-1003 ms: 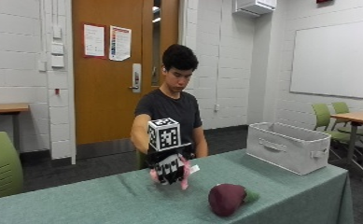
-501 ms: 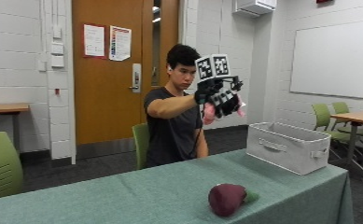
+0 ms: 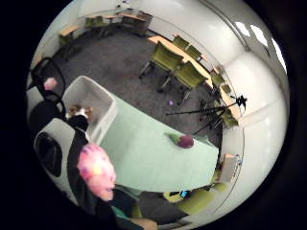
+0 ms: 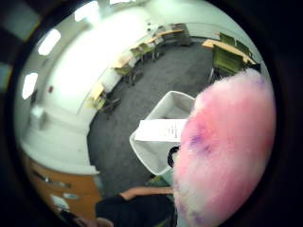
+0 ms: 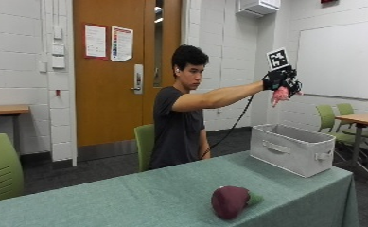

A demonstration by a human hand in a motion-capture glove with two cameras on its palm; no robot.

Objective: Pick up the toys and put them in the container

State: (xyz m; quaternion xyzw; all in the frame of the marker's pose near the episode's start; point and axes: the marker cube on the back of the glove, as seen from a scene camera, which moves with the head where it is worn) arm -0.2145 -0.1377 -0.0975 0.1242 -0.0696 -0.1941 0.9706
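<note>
My gloved right hand (image 5: 280,80) is stretched out at head height and grips a pink plush toy (image 5: 278,96), high above the pale fabric container (image 5: 293,146) at the table's right end. The pink plush toy (image 4: 227,146) fills much of the thumb side view, with the container (image 4: 161,142) open below it. In the little finger side view the pink plush toy (image 3: 96,170) sits close to the palm, and the container (image 3: 93,103) holds a small brown and white thing (image 3: 79,112). A dark red plush toy (image 5: 229,201) with a green tip lies on the green table (image 5: 127,198); the dark red plush toy (image 3: 184,140) also shows from above.
A green chair (image 5: 1,165) stands at the table's left end and another (image 5: 144,142) behind the person. More green chairs (image 5: 335,123) and a wooden table are beyond the container. A tripod (image 3: 225,108) stands on the floor across from the table.
The hand has lifted the pink toy off the table, swung it up and to the right, and now holds it over the container with the arm straight.
</note>
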